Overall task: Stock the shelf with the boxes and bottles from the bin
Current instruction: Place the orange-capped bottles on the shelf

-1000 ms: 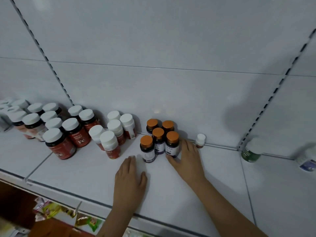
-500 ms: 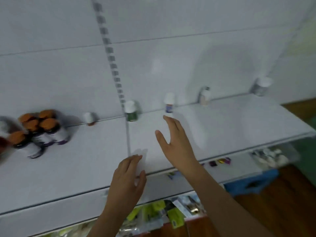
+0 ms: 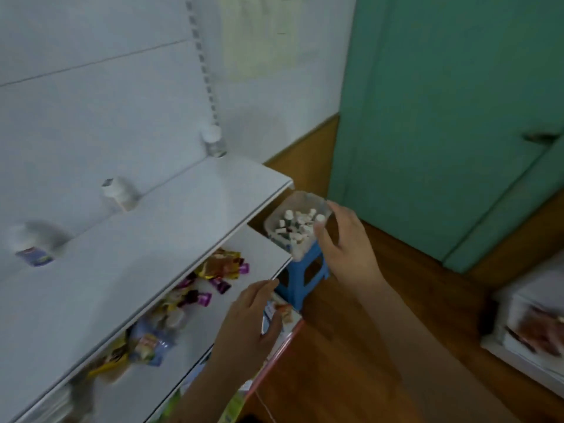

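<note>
Right hand (image 3: 345, 248) fingers (image 3: 320, 239) spread, empty, over bin (image 3: 276, 221); left hand (image 3: 253, 319) open. Risk: nudging bin off stool (image 3: 305, 270).

Both hands leave the orange-capped bottles; the right hand (image 3: 345, 248) now reaches the bin (image 3: 297, 227) at frame centre.

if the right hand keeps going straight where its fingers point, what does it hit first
Most likely the clear bin of small white-capped bottles on the blue stool. The open right hand points up-left at its near rim, though one view leaves depth uncertain.
</note>
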Demonstrator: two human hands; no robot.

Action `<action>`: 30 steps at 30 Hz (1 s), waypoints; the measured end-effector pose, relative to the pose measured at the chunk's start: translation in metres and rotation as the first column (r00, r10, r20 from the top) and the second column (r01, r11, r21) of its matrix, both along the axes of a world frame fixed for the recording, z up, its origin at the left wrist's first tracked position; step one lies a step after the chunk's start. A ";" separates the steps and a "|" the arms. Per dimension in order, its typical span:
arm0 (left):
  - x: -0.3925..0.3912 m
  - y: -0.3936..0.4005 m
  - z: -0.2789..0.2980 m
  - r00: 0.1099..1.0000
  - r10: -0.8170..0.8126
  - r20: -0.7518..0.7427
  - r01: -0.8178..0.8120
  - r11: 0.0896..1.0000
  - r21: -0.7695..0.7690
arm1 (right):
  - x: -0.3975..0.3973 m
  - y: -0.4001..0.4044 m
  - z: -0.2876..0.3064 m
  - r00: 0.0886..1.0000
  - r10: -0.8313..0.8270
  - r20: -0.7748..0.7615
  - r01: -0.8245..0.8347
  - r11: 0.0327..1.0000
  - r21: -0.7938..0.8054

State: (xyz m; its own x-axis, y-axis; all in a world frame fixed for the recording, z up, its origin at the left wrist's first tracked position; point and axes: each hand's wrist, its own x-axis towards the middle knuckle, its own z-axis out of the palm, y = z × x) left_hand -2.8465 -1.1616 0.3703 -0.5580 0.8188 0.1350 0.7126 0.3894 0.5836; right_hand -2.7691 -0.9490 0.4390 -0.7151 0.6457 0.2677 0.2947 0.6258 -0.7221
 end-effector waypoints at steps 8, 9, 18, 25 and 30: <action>-0.016 0.115 -0.030 0.985 -0.165 0.045 0.167 0.985 -0.045 | 0.040 0.086 -0.016 0.965 -0.235 0.115 0.235 0.972 0.021; -0.022 0.131 -0.035 0.983 -0.178 0.035 0.180 0.982 -0.059 | 0.038 0.098 -0.017 0.961 -0.247 0.123 0.246 0.969 0.030; -0.103 0.274 -0.072 0.986 -0.148 0.082 0.156 0.983 -0.094 | -0.054 0.240 -0.026 0.952 -0.206 0.228 0.201 0.979 0.045; -0.159 0.340 -0.085 0.976 -0.026 0.218 0.060 0.987 -0.151 | -0.162 0.326 -0.044 0.940 -0.033 0.341 0.022 0.999 0.035; -0.190 0.360 -0.104 0.958 0.100 0.271 -0.045 0.978 -0.204 | -0.212 0.359 -0.078 0.917 0.093 0.387 -0.085 0.996 -0.037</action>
State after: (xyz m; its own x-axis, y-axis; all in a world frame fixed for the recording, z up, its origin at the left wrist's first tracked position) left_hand -3.0363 -0.8016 0.2667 -0.6093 0.7697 -0.1906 0.4986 0.5588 0.6626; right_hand -2.9815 -0.5901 0.3613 -0.8149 0.5770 -0.0540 0.4980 0.6496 -0.5745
